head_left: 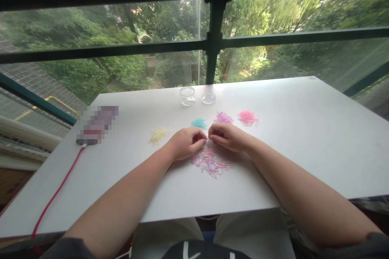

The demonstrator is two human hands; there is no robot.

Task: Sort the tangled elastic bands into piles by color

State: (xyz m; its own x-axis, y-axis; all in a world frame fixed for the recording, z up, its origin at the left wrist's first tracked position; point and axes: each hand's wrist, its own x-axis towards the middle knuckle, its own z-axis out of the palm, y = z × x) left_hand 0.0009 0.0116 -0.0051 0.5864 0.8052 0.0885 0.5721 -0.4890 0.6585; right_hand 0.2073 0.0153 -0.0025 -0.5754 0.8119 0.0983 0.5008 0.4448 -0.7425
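My left hand (pixel 187 143) and my right hand (pixel 226 136) almost meet over the white table, fingertips pinched together. Anything between the fingers is too small to make out. Just below them lies a mixed pile of thin bands (pixel 211 163), mostly pink and purple. Beyond my hands are a blue pile (pixel 199 123), a purple pile (pixel 223 117) and a pink pile (pixel 247 117). A pale yellow pile (pixel 158 135) sits to the left of my left hand.
A clear round container (pixel 187 97) and a shallow clear dish (pixel 208 98) stand near the table's (pixel 319 137) far edge. At the left, a blurred-out phone-like object (pixel 99 124) has a red cable (pixel 59 188). Window bars rise behind the table.
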